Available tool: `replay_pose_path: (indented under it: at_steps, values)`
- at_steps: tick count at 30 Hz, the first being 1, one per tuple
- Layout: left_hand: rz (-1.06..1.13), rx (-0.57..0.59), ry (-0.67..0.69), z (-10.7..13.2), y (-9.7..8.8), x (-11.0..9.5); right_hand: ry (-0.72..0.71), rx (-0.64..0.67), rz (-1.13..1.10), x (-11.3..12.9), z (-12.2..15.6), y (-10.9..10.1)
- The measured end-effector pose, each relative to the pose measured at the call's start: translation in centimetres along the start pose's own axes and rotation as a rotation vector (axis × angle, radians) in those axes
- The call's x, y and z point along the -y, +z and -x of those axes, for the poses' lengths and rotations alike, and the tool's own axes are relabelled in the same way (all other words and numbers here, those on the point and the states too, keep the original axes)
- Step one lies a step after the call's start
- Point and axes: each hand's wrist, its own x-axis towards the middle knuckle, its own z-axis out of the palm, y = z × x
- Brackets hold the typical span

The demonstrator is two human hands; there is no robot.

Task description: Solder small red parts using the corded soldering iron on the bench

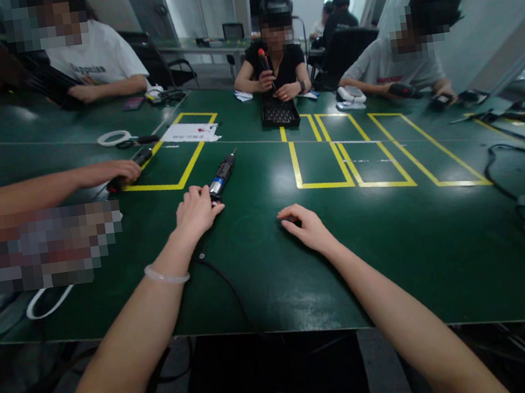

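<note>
My left hand [196, 215], with a pale bangle at its wrist, is closed around the rear end of an electric screwdriver [222, 175]. The tool is dark with a blue-and-silver band, and its thin bit points away from me to the upper right. Its grip end is partly hidden by my fingers. A black cable [228, 281] trails from under that hand toward the table's near edge. To the right, my right hand [306, 228] rests on the green table [262, 267], fingers loosely curved and thumb apart from them. Between them is a dark patch, apparently shadow.
Yellow tape rectangles [323, 184] mark the table. A white paper sheet [190, 132] lies at left, near a co-worker's hand [124, 171] on a dark tool. Across sits a person with a red-tipped screwdriver [264, 61] over a black tray [279, 113]. Black cables [494, 169] lie at right.
</note>
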Motion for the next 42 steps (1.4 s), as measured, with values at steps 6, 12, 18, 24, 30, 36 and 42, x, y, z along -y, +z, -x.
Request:
replay_pose_path:
  at_steps: [6,12,18,24,30,36,42]
  values:
    - [0.02,0.0,-0.193,-1.5,0.4,4.1,-0.001,0.01,0.016,-0.1,0.0,0.0]
    - [0.003,-0.092,-0.258,-1.5,0.5,5.9,-0.019,0.027,0.04,-0.2,0.0,-0.1]
    - [-0.011,-0.221,-0.206,-0.9,0.1,5.2,-0.015,0.029,0.023,-0.1,0.1,-0.1]
    - [-0.068,-0.237,-0.154,-0.7,0.4,5.1,-0.015,0.027,0.01,-0.1,0.1,-0.1]
    - [-0.042,-0.327,-0.139,-0.6,0.4,5.1,-0.013,0.03,0.008,-0.1,0.1,-0.1]
    - [0.353,-0.385,0.092,-0.1,-0.5,2.3,-0.008,0.029,-0.023,-0.1,0.0,0.0]
    - [0.929,0.097,0.508,2.1,0.3,-4.2,0.129,0.056,-0.245,-0.1,-0.1,0.3]
